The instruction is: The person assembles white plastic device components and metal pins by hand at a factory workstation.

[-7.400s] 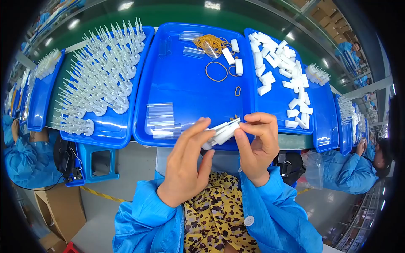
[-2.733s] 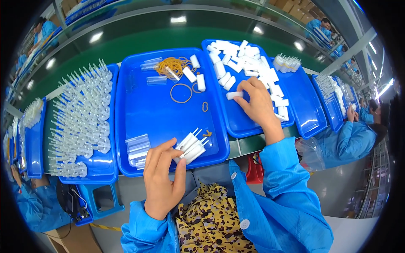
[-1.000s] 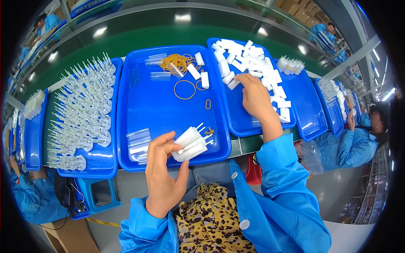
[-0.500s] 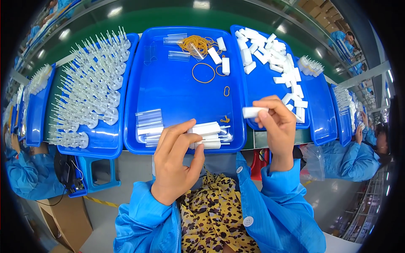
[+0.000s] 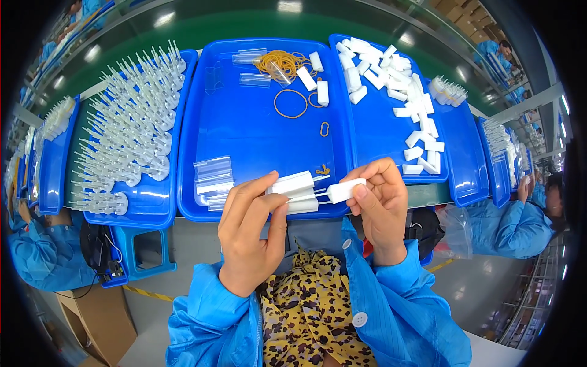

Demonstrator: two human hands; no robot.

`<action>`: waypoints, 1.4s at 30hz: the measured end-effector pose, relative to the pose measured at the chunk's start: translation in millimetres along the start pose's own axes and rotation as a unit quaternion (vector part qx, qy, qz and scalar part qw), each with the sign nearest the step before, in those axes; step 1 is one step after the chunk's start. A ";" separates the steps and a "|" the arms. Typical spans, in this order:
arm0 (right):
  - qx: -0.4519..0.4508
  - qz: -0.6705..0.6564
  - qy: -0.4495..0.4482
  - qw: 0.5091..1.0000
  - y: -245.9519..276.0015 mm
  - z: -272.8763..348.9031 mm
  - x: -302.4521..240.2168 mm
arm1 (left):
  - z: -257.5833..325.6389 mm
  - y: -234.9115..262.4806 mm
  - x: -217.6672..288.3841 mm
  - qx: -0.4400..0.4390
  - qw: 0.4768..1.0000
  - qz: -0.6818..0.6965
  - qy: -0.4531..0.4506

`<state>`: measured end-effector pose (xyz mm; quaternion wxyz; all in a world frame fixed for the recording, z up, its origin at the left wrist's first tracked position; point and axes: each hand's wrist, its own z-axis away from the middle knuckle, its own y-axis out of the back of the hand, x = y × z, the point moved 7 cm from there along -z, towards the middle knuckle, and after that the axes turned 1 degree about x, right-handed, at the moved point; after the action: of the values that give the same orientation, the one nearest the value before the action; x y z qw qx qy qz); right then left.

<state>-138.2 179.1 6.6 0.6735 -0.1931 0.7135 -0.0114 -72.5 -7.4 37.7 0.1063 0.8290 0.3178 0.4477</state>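
Observation:
My left hand (image 5: 249, 235) is closed around a small stack of white blocks (image 5: 295, 183) at the near edge of the middle blue tray (image 5: 251, 134). Thin white rods (image 5: 319, 193) stick out from the right end of the stack. Between the thumb and fingers of my right hand (image 5: 382, 208) is one more white block (image 5: 343, 191), tilted, its left end at the rod tips. Whether the rods enter this block cannot be made out. Clear plastic pieces (image 5: 214, 176) lie left of my left hand, partly hidden by it.
Brown rubber bands (image 5: 280, 64), more clear pieces (image 5: 255, 81) and three loose white blocks (image 5: 307, 78) lie at the tray's far end. A right-hand tray holds many white blocks (image 5: 391, 76); a left-hand tray holds upright thin-stemmed white parts (image 5: 131, 116). Co-workers sit on both sides.
My right hand has moved left and down with its white block, up to the rods beside my left hand. My left hand stays at the stack, its fingers shifted slightly.

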 end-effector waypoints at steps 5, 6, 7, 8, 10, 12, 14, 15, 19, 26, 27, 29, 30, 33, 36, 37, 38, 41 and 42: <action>-0.007 0.024 0.042 0.999 -16.9 5.1 3.4 | 0.3 -1.6 5.6 0.010 1.000 0.008 -0.011; -0.006 0.026 0.067 0.997 -19.9 6.0 2.9 | 0.5 -2.2 5.6 0.010 1.000 0.007 -0.011; -0.007 0.026 0.067 0.997 -21.7 6.6 4.1 | 1.1 -2.7 4.7 0.015 1.000 0.004 -0.009; 0.006 0.071 0.098 0.993 -21.9 7.8 0.7 | 1.4 -2.5 4.2 0.020 1.000 0.002 -0.006; 0.019 0.116 0.129 0.985 -21.4 8.1 -2.7 | -2.5 -1.4 9.6 0.001 1.000 0.012 -0.014; 0.064 0.147 0.146 0.976 -15.9 7.7 -6.0 | -2.3 -3.5 12.0 -0.017 0.999 0.023 -0.023; 0.065 0.207 0.169 0.961 -14.7 9.4 -8.1 | 2.8 -8.5 8.9 -0.033 0.999 0.024 -0.015; 0.066 0.266 0.191 0.943 -16.3 11.2 -10.6 | 3.9 -9.5 8.0 -0.033 0.999 0.024 -0.015; 0.046 0.317 0.269 0.908 -34.8 18.0 -19.4 | 3.1 -8.4 7.6 -0.021 0.999 0.042 -0.023; 0.015 0.267 0.270 0.925 -41.9 3.6 -28.7 | 3.7 -3.4 -6.7 -0.006 0.965 0.233 0.119; 0.027 0.123 0.236 0.964 -40.9 -3.0 -27.9 | 2.2 -2.2 -5.5 -0.008 0.967 0.230 0.109; -0.093 0.045 0.120 0.987 -58.1 -13.2 -17.3 | 5.5 -13.4 -15.0 -0.027 0.838 0.507 0.203; -0.135 0.060 0.109 0.983 -67.4 -13.5 -15.4 | 7.5 -16.8 -13.5 -0.057 0.833 0.520 0.180; -0.143 0.065 0.116 0.981 -84.8 -18.7 -20.3 | 4.3 -19.6 -9.1 -0.104 0.861 0.482 0.123; -0.166 0.190 0.197 0.947 -101.8 -19.8 -28.4 | 13.5 -22.1 -11.8 -0.161 0.874 0.432 0.155; -0.160 0.191 0.196 0.948 -103.2 -19.5 -27.0 | 14.1 -21.8 -12.6 -0.166 0.872 0.433 0.156; -0.164 0.200 0.203 0.944 -105.7 -18.9 -25.5 | 14.0 -19.7 -12.8 -0.167 0.891 0.400 0.138; -0.167 0.217 0.216 0.937 -113.6 -18.6 -21.8 | 15.1 -16.3 -20.3 -0.178 0.910 0.358 0.110; -0.170 0.222 0.222 0.934 -116.8 -18.2 -20.7 | 16.0 -15.3 -23.1 -0.186 0.914 0.345 0.103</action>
<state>-125.0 72.6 60.4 0.4401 -0.1336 0.8610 0.2170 -75.3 -8.2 5.8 0.0640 0.8018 -0.0677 0.5903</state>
